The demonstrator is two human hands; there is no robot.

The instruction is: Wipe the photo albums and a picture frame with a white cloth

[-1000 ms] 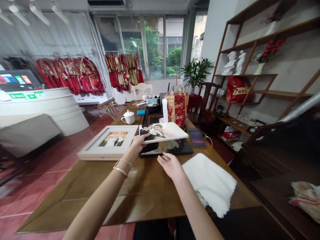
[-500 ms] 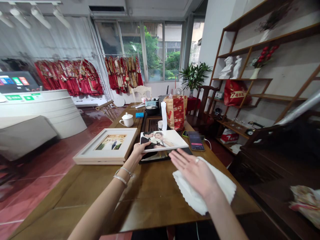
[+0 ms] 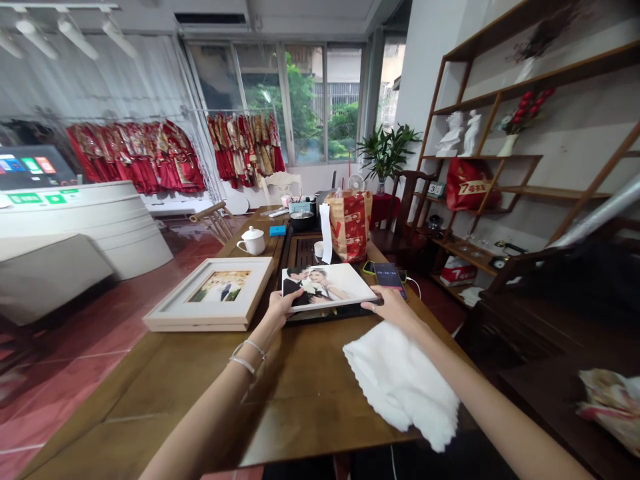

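Note:
A white-edged photo panel (image 3: 345, 285) printed with a couple is held between my two hands over the table. My left hand (image 3: 284, 305) grips its left edge, thumb on the front face. At the panel's right corner my right hand (image 3: 393, 307) is closed, with fingertips at the edge. Beneath the panel, a dark flat item (image 3: 345, 311) shows only in part. To the left lie stacked light wooden picture frames (image 3: 175, 310), the top one holding a couple's photo. A white cloth (image 3: 407, 380) lies crumpled below my right forearm, partly over the table's front edge.
Past the panel stand a paper takeaway bag (image 3: 350, 227) with a receipt, a white lidded cup (image 3: 253, 241) and a black pot (image 3: 302, 221). A phone (image 3: 389, 275) with a cable lies by my right hand. Wooden shelves (image 3: 480, 160) stand at the right.
My right hand has gone from open over the cloth to gripping the panel's right corner. The panel has lowered slightly. The cloth has shifted toward the table's front edge.

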